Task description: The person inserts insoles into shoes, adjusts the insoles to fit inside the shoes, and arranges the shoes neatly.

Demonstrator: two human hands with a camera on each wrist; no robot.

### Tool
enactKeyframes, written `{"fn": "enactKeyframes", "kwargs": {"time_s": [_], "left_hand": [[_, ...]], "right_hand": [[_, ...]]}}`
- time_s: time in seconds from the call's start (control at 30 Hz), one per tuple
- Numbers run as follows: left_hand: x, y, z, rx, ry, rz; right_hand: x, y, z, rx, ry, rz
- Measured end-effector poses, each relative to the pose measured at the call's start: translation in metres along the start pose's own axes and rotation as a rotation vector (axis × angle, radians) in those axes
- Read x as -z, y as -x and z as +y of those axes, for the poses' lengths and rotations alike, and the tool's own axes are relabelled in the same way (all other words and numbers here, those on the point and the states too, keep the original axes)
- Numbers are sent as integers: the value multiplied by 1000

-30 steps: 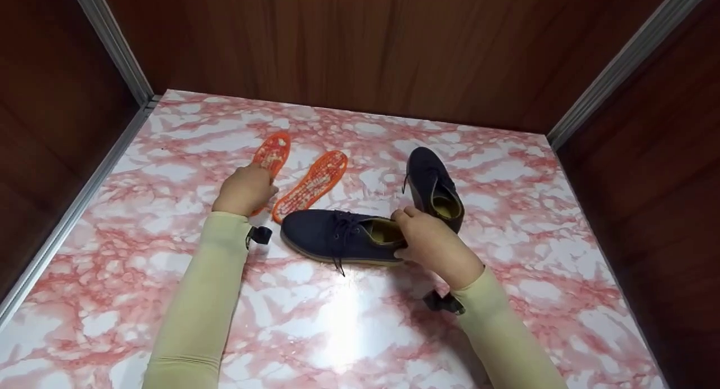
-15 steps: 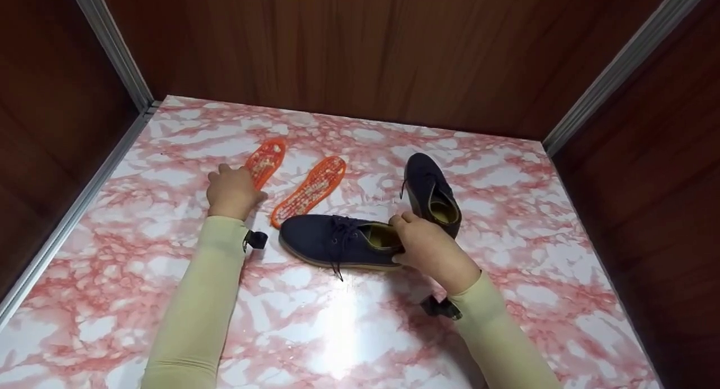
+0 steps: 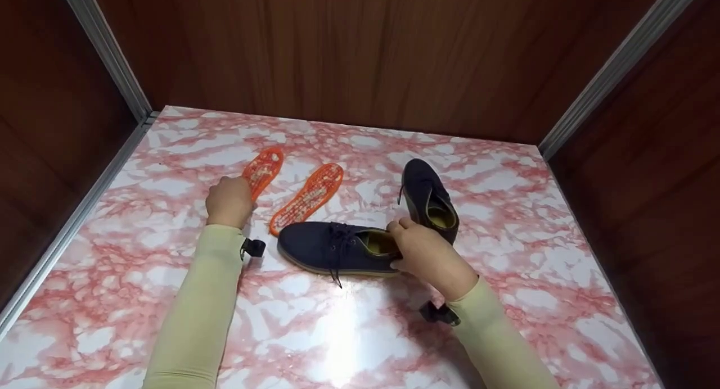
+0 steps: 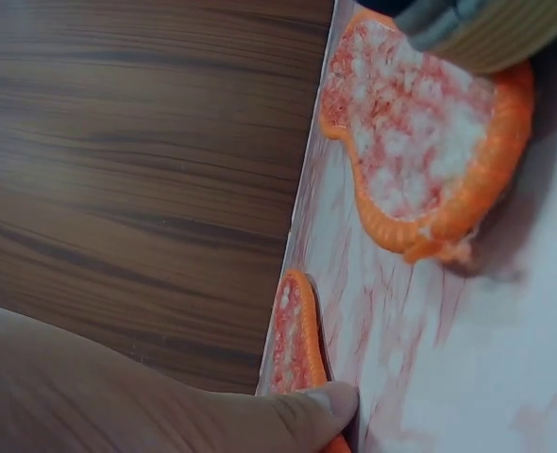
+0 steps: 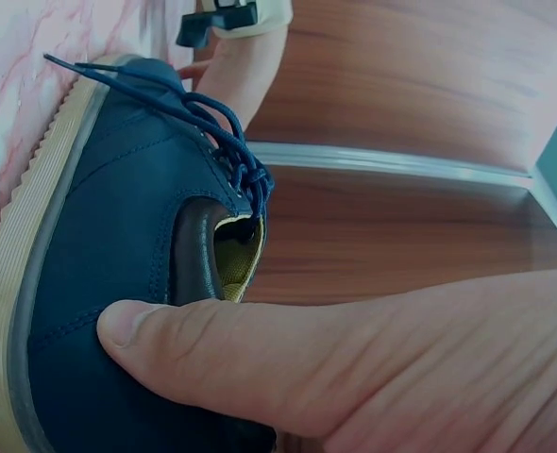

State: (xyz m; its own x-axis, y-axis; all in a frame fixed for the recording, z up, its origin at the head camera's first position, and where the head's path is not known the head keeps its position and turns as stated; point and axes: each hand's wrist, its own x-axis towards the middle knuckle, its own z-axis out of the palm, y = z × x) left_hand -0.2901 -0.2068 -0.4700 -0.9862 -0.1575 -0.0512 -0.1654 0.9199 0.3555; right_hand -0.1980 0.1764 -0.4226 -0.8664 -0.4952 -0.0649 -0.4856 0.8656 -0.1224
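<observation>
The near shoe sits on its sole on the pink and white worktop, and I measure every place from it. It is dark blue, with its toe to the left and its heel to the right. Its lace hangs down the side closest to me, and the inside is yellow.

My right hand is curled round the near shoe's heel and has hold of it. The thumb presses on the close side and the fingers go over the far side.

My left hand is past the near shoe's toe and out to the left. It is bent nearly closed and pinches the edge of the left insole, with the thumb lying over it. I can't see where all the other fingers are.

The right insole has its low end just beside the near shoe's toe and leans away from it. I can't tell if they touch. Both insoles have orange rims and red and white middles.

The far shoe stands behind the near shoe's heel, toe pointing away. The brown wall is well behind the near shoe.
</observation>
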Motion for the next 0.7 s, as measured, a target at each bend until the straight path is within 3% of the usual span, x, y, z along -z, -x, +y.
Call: {"fn": "enactKeyframes", "kwargs": {"time_s": [0.7], "left_hand": [[2,0,6,24,-26,7]], "right_hand": [[1,-1,-2,-12,15,-11]]}}
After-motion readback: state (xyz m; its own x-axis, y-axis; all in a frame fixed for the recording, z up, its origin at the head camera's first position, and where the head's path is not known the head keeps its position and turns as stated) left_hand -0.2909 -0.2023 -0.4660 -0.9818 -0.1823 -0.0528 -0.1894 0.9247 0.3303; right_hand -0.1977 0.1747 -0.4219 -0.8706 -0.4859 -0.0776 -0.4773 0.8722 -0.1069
